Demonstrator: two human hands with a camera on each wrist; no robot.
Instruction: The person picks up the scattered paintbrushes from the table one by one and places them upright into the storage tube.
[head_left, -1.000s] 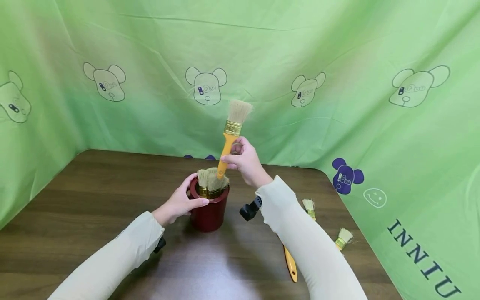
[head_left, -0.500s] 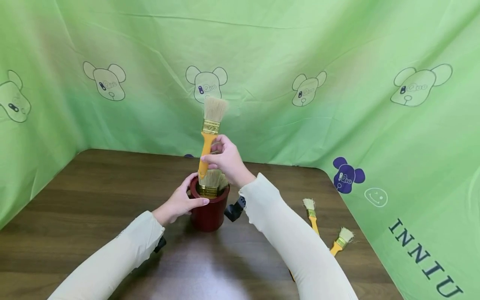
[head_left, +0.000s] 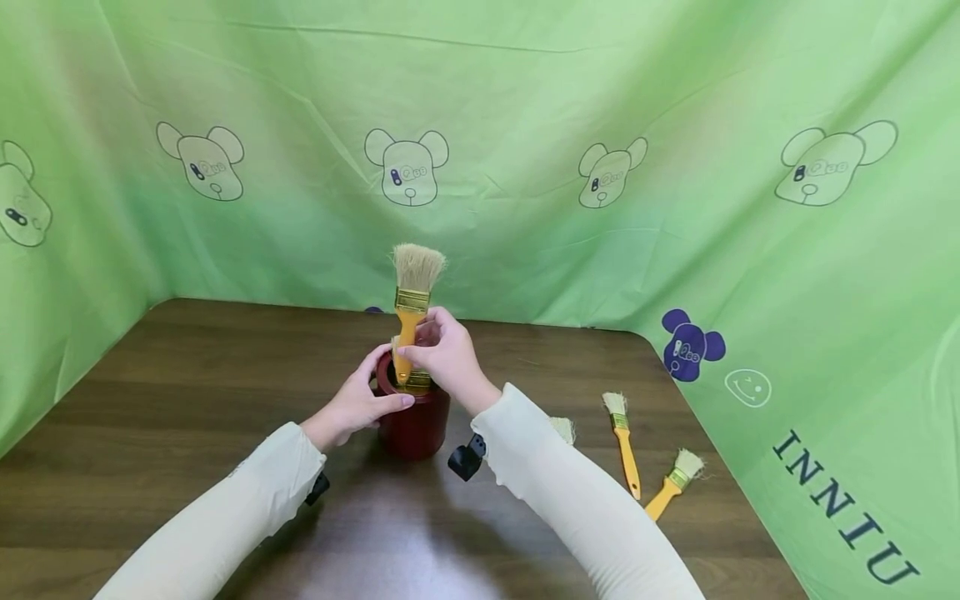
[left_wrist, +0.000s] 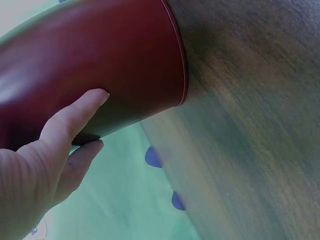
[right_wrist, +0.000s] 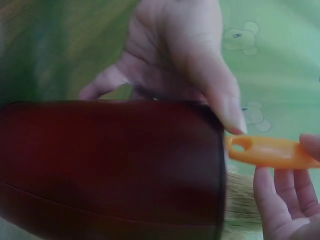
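Note:
My left hand point(head_left: 356, 408) holds a dark red cylindrical pot point(head_left: 412, 432) at its rim, thumb on the near side. In the left wrist view, fingers rest along the pot's smooth wall point(left_wrist: 100, 55). A paintbrush point(head_left: 417, 268) with an orange handle and pale bristles is pinched in my right hand point(head_left: 450, 360), bristles up. The tip of its handle point(right_wrist: 275, 152) is at the pot's mouth. Other brushes stand bristles-up inside the pot, their bristles point(right_wrist: 240, 200) showing beside the handle; my right hand mostly hides them in the head view.
On the brown wooden table point(head_left: 247, 358), two orange-handled paintbrushes lie to the right, one straight point(head_left: 621, 442) and one slanted point(head_left: 675, 483). Bristles point(head_left: 562, 429) of another peek out behind my right sleeve. A green printed curtain point(head_left: 510, 100) surrounds the table's back and sides.
My right hand has carried the paintbrush left over the pot, then lowered it until the handle tip meets the pot's mouth. The left hand keeps its hold on the rim.

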